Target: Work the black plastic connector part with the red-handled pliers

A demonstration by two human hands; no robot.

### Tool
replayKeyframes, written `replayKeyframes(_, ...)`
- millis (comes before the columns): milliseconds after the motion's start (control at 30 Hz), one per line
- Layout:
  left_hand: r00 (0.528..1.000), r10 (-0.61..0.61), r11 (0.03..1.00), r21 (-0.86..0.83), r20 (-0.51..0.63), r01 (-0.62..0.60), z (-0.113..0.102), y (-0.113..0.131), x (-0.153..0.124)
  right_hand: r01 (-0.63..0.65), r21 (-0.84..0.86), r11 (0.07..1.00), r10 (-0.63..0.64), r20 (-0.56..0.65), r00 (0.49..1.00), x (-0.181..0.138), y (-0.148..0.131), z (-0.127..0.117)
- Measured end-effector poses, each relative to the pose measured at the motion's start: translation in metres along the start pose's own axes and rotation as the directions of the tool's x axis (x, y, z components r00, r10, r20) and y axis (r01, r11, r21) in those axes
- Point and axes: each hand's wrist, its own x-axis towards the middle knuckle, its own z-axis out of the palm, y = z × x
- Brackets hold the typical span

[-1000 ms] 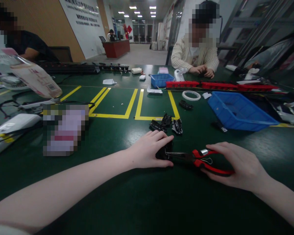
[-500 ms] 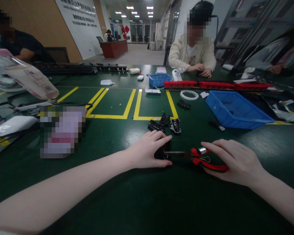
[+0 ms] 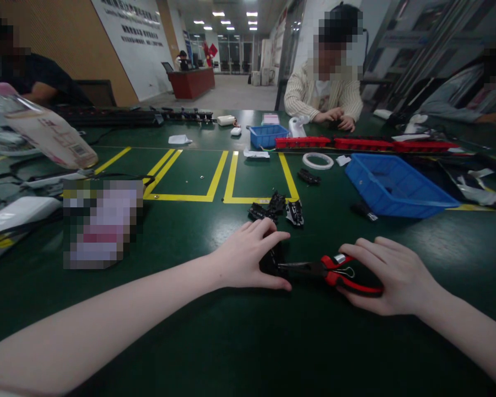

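My right hand [image 3: 391, 278] is closed around the red handles of a pair of needle-nose pliers [image 3: 330, 271]. The long jaws point left and their tips meet a small black part [image 3: 271, 261]. Around that part my left hand [image 3: 252, 253] is curled, thumb on the near side and fingers on the far side. The hand hides much of the part, so its exact kind cannot be made out. Just beyond my left hand lie several similar black plastic pieces [image 3: 276, 203], with metallic bits on them.
A blue bin [image 3: 397, 187] stands at the right, with a white tape ring [image 3: 318, 161] to its left. Red strips [image 3: 364, 144] lie farther back. A phone [image 3: 103, 223] and a tilted bottle [image 3: 52, 132] are at the left. Several people sit around the table.
The pliers' tips still meet the black part, which has turned slightly. My left thumb and fingers are a little farther apart. The person at the right has shifted a hand.
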Motion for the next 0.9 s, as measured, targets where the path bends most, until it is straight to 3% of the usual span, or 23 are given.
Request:
replayKeyframes(333, 1.0, 0.009, 1.0, 0.022, -0.01, -0.009, 0.0019, -0.0009, 0.0013, -0.119, 0.059, 0.991, 0.117, 0.034, 0.993, 0.0055, 0.0078, -0.0048)
replayKeyframes(633, 0.997, -0.069, 0.993, -0.096, 0.035, 0.072, 0.0005, 0.0002, 0.0006, -0.26, 0.153, 0.953, 0.254, 0.063, 0.965, 0.0044, 0.0052, -0.0008)
replayKeyframes(900, 0.993, -0.095, 0.995, -0.024, 0.07, 0.097, -0.0012, 0.0025, 0.0024, -0.233, 0.162, 0.959, 0.217, 0.112, 0.97, 0.0059, 0.0003, -0.0013)
